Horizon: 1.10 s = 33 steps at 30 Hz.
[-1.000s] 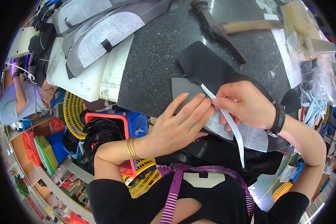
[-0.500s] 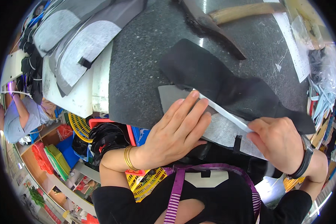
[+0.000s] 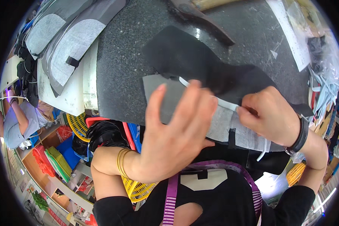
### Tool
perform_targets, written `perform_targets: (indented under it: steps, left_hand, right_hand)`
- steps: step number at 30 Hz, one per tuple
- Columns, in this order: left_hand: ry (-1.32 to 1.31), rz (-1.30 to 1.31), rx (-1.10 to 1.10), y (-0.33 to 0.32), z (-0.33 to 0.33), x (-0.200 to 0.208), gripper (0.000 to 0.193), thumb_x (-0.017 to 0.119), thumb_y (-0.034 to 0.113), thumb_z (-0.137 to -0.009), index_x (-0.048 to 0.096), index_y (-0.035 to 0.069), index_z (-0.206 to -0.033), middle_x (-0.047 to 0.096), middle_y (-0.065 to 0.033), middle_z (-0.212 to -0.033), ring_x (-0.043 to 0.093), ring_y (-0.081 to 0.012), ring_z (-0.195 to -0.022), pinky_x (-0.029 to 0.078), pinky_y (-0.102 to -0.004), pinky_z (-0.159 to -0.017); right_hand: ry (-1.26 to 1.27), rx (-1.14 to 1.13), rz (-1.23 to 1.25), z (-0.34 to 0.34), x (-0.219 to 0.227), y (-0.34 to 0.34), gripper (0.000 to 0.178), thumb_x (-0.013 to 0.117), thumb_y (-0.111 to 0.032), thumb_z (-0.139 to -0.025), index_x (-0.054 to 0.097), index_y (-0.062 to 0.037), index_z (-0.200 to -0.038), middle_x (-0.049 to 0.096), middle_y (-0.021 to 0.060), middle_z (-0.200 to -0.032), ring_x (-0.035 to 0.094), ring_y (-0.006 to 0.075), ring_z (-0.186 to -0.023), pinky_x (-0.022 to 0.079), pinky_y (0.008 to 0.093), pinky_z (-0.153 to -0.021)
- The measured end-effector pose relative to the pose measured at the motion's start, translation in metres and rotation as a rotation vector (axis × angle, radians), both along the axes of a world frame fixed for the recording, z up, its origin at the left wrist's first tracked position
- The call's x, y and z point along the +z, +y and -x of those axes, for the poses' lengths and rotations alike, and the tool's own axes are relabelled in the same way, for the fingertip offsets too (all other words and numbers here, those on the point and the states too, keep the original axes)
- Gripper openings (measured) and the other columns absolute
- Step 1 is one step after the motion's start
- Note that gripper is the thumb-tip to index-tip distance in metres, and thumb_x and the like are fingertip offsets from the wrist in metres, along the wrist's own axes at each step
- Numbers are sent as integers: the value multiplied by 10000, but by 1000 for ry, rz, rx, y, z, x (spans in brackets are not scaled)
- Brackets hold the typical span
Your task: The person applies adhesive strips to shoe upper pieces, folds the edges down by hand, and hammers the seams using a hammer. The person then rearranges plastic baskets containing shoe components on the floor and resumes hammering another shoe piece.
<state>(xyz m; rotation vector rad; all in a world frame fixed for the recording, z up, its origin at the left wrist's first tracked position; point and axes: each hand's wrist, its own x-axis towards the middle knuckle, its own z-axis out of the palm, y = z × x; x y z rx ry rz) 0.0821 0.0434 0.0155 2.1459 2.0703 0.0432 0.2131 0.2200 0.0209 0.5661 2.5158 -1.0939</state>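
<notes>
My right hand [image 3: 273, 116] pinches a narrow white strip [image 3: 226, 104] between thumb and fingers. The strip runs along the seam between a black fabric piece [image 3: 184, 52] and a grey piece [image 3: 158, 92] with a whitish lining and a black tab [image 3: 232, 138]. Its loose tail hangs below my right hand, near the lining's lower edge. Over the grey piece, my left hand [image 3: 177, 132] has its fingers spread and holds nothing. Its fingers hide part of the strip; whether they touch the fabric I cannot tell.
A dark metal tool [image 3: 211, 22] with a wooden handle lies at the table's far side. Grey pieces with white lining [image 3: 77, 49] are stacked at left. A paper sheet [image 3: 290, 34] and clear plastic bags [image 3: 327, 60] lie at right. Yellow baskets [image 3: 78, 126] stand below left.
My left hand has lifted from lying flat on the fabric, with its fingers spread wider. The right hand has moved slightly up and left along the strip, whose loose tail now shows.
</notes>
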Motion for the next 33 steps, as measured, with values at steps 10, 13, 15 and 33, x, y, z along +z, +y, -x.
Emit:
perform_targets:
  steps: [10, 13, 15, 33]
  left_hand:
    - [117, -161, -293, 1, -23, -18, 331, 549, 181, -855, 610, -24, -1109, 581, -168, -1266, 567, -323, -1163, 455, -402, -968]
    - [140, -99, -267, 3, -33, -16, 326, 567, 200, -854, 605, 12, -1118, 586, -115, -1275, 576, -357, -1144, 468, -423, -941]
    - [-59, -197, -176, 5, -44, -19, 305, 574, 210, -852, 595, 44, -1107, 589, -91, -1274, 570, -358, -1155, 471, -437, -925]
    - [-11, -150, -197, 11, -86, -29, 422, 514, 308, -876, 543, 29, -1192, 528, -140, -1335, 502, -337, -1210, 457, -401, -950]
  right_hand:
    - [-30, 60, -243, -70, 12, -7, 222, 656, -186, -827, 542, -30, -719, 593, 164, -621, 612, 357, -593, 462, 441, -537]
    - [12, -13, -160, -73, 2, -3, 240, 667, -190, -821, 549, -22, -698, 573, 186, -586, 595, 385, -601, 458, 450, -542]
    - [69, -19, -153, -75, 1, -4, 249, 686, -203, -806, 544, -33, -693, 571, 156, -588, 593, 359, -575, 456, 429, -530]
    - [142, -284, -46, -117, 0, 13, 169, 653, -133, -844, 597, -3, -752, 585, 134, -629, 596, 324, -584, 452, 378, -536]
